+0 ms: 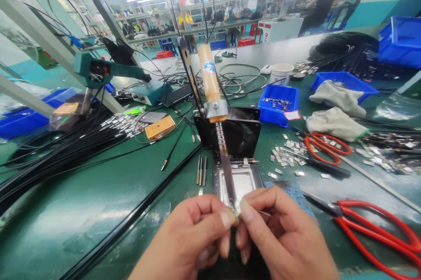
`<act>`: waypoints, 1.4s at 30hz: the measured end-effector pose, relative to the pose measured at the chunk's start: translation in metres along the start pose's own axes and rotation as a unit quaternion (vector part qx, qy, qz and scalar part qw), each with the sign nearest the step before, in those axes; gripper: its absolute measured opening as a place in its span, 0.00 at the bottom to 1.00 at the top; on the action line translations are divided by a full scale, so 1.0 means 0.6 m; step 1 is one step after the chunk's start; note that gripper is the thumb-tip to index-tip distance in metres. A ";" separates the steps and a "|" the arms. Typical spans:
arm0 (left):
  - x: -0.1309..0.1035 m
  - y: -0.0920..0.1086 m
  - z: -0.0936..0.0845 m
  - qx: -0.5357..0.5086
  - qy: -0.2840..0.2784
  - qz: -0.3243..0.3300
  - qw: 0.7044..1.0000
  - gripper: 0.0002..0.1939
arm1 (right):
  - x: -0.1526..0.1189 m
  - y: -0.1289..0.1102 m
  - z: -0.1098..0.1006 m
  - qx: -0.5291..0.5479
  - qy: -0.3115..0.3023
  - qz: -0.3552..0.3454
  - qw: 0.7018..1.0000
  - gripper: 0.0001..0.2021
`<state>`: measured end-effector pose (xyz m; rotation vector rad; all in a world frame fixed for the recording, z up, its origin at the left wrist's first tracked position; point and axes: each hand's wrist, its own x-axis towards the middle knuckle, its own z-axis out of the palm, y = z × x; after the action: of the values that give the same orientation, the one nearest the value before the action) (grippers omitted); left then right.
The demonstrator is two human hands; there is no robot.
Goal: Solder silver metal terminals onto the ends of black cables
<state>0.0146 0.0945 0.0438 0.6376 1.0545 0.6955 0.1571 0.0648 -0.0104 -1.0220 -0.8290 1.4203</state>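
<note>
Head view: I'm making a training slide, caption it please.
Left hand pinches a small metal piece, right hand a thin wire, at the soldering iron tip.

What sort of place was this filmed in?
Probably an electronics or cable assembly workshop: a soldering iron is mounted upright over the green workbench, with a bundle of black cables and scattered small metal parts around it.
</note>
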 end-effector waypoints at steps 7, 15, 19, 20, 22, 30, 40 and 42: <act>0.004 0.003 0.000 -0.007 -0.008 0.002 1.000 0.12 | 0.000 -0.003 0.001 -0.024 0.020 0.003 1.000 0.12; 0.007 0.003 -0.003 0.015 -0.002 0.007 1.000 0.13 | -0.001 0.000 0.001 -0.020 0.022 0.001 1.000 0.12; 0.004 -0.002 -0.004 0.018 -0.017 -0.001 1.000 0.12 | 0.000 0.000 0.001 -0.018 0.022 -0.004 1.000 0.11; 0.004 -0.003 -0.005 0.021 -0.017 -0.004 1.000 0.12 | 0.000 -0.001 0.001 -0.018 0.021 -0.005 1.000 0.11; 0.005 -0.005 -0.006 0.023 -0.018 -0.005 1.000 0.12 | 0.000 -0.002 0.002 -0.019 0.022 -0.005 1.000 0.11; 0.008 0.000 -0.004 0.022 -0.012 -0.001 1.000 0.12 | 0.000 -0.002 0.002 -0.023 0.022 -0.014 0.999 0.11; 0.002 -0.001 -0.004 0.015 -0.010 0.000 1.000 0.12 | 0.001 -0.002 0.002 -0.014 0.018 -0.018 1.000 0.10; 0.002 -0.001 -0.003 0.022 -0.005 0.002 1.000 0.13 | 0.001 -0.002 0.002 -0.014 0.017 -0.017 1.000 0.10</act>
<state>0.0134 0.0954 0.0420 0.6805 1.0623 0.6735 0.1565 0.0653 -0.0090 -1.0471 -0.8395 1.3627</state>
